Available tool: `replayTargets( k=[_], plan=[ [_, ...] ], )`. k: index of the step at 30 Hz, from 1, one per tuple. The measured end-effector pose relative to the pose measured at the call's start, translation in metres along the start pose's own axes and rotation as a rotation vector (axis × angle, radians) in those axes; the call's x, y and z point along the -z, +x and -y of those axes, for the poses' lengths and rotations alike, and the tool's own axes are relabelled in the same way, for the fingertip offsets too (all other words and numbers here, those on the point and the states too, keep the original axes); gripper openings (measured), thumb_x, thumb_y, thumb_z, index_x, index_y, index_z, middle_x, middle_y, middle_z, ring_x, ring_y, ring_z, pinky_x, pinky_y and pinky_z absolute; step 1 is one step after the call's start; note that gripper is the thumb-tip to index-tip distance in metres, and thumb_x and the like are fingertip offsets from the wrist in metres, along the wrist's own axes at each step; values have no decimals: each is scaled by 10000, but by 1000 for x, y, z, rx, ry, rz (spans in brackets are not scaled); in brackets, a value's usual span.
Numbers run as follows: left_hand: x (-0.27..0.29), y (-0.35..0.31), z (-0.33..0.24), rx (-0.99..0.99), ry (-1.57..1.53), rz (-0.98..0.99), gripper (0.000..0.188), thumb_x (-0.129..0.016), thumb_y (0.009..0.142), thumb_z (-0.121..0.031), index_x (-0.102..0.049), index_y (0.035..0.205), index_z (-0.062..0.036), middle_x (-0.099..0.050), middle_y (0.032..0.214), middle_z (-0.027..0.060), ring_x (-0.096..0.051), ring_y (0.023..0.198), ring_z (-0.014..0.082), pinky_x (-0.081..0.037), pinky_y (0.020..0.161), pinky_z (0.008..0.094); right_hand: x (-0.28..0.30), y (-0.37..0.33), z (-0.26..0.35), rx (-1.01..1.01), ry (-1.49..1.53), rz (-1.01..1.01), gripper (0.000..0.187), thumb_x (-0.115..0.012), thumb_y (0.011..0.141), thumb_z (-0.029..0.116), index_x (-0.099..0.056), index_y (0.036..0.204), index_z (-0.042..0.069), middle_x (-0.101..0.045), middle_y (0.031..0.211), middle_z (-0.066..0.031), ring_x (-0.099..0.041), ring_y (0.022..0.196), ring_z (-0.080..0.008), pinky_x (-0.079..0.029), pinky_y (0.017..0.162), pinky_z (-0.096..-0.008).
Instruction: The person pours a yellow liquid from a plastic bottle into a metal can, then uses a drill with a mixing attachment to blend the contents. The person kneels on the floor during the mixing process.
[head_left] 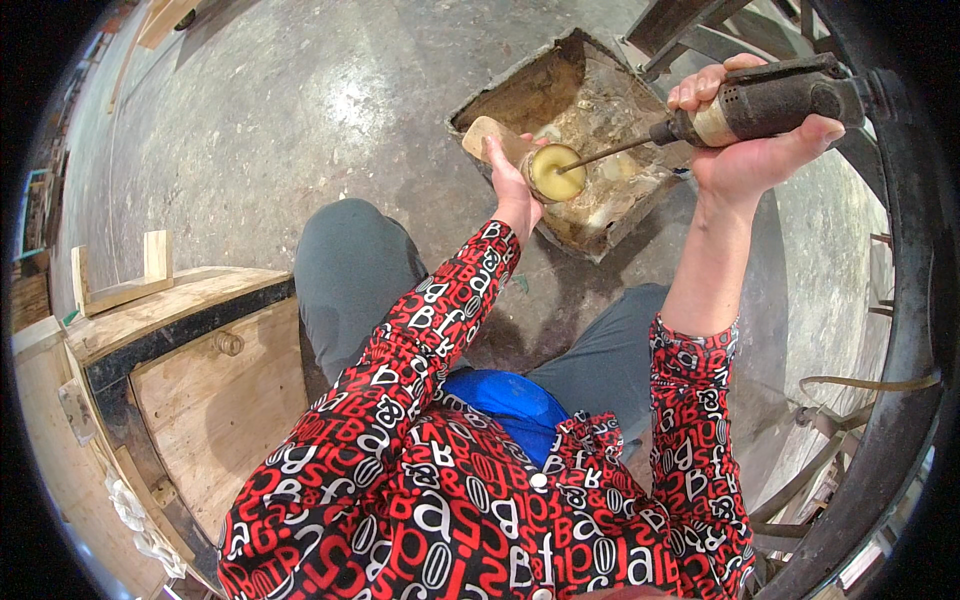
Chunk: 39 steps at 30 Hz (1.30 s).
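My left hand (512,182) is closed around a tan, rounded piece (488,138), its thumb lying along the side. At the end facing right is a round pale-yellow face (557,172) with a darker rim; I cannot tell whether the piece is solid or hollow. A long thin metal shaft (615,151) meets the middle of this face. The shaft runs from a dark handheld power tool (750,108) with a lighter band, held at upper right. My right hand (745,150) grips the tool's body, fingers over the top and thumb stretched along the underside.
Below the held piece a worn, stained open box (600,240) sits on the grey floor (400,60). Dark metal framing (905,300) rises along the right. A wooden cabinet (220,350) with a dark edge stands left of my knee (350,250).
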<state>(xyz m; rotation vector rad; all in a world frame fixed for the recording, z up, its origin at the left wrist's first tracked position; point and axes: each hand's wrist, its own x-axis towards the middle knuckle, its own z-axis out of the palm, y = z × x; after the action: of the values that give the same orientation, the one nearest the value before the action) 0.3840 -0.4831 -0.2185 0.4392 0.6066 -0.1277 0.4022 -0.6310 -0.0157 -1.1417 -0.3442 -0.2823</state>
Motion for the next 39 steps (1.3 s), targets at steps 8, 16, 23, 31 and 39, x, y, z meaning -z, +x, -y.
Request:
replayTargets(
  k=[8, 16, 23, 31, 39],
  plan=[
    [2, 2, 0, 10, 16, 25, 672, -291, 837, -685, -462, 1068, -78, -596, 1011, 140, -569, 947, 298, -459, 835, 495, 3, 0, -1, -16, 40, 4, 926, -311, 612, 899, -555, 879, 46, -528, 654, -104, -518, 589, -221, -430, 580, -372],
    [1, 0, -1, 6, 11, 26, 679, -289, 835, -687, -453, 1080, -75, -582, 1052, 153, -560, 966, 313, -455, 844, 502, 2, 0, -1, -15, 46, -1, 927, -301, 608, 904, -553, 883, 55, -525, 654, -100, -501, 587, -219, -412, 584, -371],
    [0, -1, -3, -18, 21, 25, 680, -280, 838, -683, -453, 1082, -73, -582, 1052, 159, -558, 966, 317, -450, 855, 501, 1, 0, -1, -34, 70, 9, 924, -298, 609, 904, -549, 879, 57, -522, 659, -98, -498, 594, -217, -410, 588, -371],
    [0, -1, -1, -18, 14, 20, 667, -275, 844, -675, -465, 1056, -71, -591, 1028, 161, -559, 957, 312, -446, 864, 483, 4, 1, -1, -32, 79, 16, 922, -311, 608, 901, -555, 883, 55, -522, 661, -101, -499, 598, -218, -412, 591, -370],
    [3, 2, 0, -19, 0, 21, 660, -281, 839, -679, -476, 1025, -77, -596, 987, 148, -572, 929, 308, -465, 835, 481, 5, 0, 0, -45, 73, -4, 929, -313, 609, 899, -560, 893, 49, -525, 661, -102, -501, 592, -223, -415, 584, -374]
  ],
)
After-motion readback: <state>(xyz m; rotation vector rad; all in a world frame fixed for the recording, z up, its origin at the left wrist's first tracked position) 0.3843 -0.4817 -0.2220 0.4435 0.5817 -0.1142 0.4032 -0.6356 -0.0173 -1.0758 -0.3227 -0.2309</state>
